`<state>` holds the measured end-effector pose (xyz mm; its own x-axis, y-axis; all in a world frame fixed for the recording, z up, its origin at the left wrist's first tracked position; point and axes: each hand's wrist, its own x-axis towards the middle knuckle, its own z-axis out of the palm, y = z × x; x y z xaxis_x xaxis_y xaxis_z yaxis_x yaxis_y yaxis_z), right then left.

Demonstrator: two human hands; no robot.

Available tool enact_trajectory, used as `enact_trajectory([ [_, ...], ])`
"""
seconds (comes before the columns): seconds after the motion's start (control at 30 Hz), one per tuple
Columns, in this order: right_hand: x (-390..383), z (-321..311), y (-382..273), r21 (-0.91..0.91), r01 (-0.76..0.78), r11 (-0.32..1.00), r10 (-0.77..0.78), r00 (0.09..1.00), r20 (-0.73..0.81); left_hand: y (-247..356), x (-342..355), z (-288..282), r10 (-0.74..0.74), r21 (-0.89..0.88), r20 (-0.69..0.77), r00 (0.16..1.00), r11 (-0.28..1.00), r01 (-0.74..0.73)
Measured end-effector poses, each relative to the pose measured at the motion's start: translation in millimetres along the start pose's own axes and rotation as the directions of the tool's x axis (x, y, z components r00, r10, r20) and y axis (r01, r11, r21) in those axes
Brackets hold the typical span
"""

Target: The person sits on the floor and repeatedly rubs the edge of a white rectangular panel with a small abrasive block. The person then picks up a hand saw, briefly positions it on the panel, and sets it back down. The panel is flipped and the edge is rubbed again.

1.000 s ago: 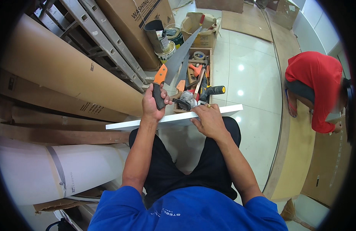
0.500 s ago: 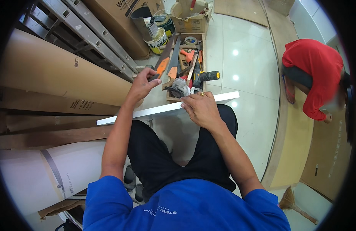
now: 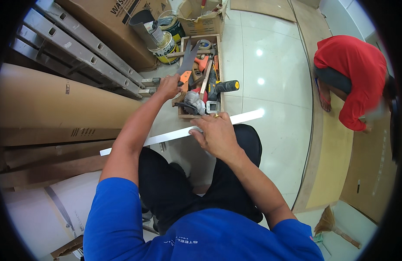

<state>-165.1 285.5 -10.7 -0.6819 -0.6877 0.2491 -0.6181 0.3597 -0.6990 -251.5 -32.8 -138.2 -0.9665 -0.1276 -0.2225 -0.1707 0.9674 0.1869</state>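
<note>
My left hand (image 3: 170, 86) is at the left side of the wooden tool box (image 3: 220, 65), its fingers closed around the handle of an orange-handled hand saw (image 3: 186, 76), whose blade lies over the tools. The box holds several tools, including a black-and-yellow tool (image 3: 222, 87), a tape roll (image 3: 205, 44) and a crumpled pale bundle (image 3: 193, 101). My right hand (image 3: 215, 135) grips the long white board (image 3: 247, 116) across my knees, with a gold ring on one finger. The board's left part passes behind my left forearm.
An aluminium ladder (image 3: 79, 45), cardboard rolls (image 3: 44, 95) and a white roll (image 3: 44, 209) line the left. Paint cans (image 3: 164, 50) and cartons (image 3: 201, 24) sit at the back. A red-sleeved person (image 3: 351, 78) squats on panels (image 3: 327, 165) at right, above a straw broom (image 3: 333, 226).
My left hand has carried the saw forward and lowered it from above the board into the tool box. My right hand and the board have shifted slightly left in the view.
</note>
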Motion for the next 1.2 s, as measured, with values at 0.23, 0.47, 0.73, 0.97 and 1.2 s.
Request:
enact_trajectory([
  [0.23, 2, -4, 3, 0.031, -0.048, 0.998, 0.045, 0.996, 0.072, 12, 22, 47, -0.046, -0.077, -0.025, 0.999, 0.996, 0.044],
  [0.47, 2, -4, 5, 0.031, -0.006, 0.999, 0.005, 1.000, 0.029, 10, 25, 48, 0.071, -0.117, 0.094, 0.993, 0.991, -0.059],
  [0.73, 8, 0, 14, 0.052, 0.022, 0.998, -0.021, 1.000, -0.023, 51, -90, -90, 0.283, -0.573, 0.259, 0.924, 0.815, -0.088],
  [0.97, 13, 7, 12, 0.037, -0.048, 0.998, 0.050, 0.997, -0.057, 74, -228, -92, 0.107, -0.535, -0.189, 0.976, 0.822, -0.194],
  [1.2, 23, 7, 13, 0.047, -0.122, 0.991, 0.121, 0.993, 0.017, 60, -207, -69, -0.016, -0.629, -0.187, 0.982, 0.770, -0.107],
])
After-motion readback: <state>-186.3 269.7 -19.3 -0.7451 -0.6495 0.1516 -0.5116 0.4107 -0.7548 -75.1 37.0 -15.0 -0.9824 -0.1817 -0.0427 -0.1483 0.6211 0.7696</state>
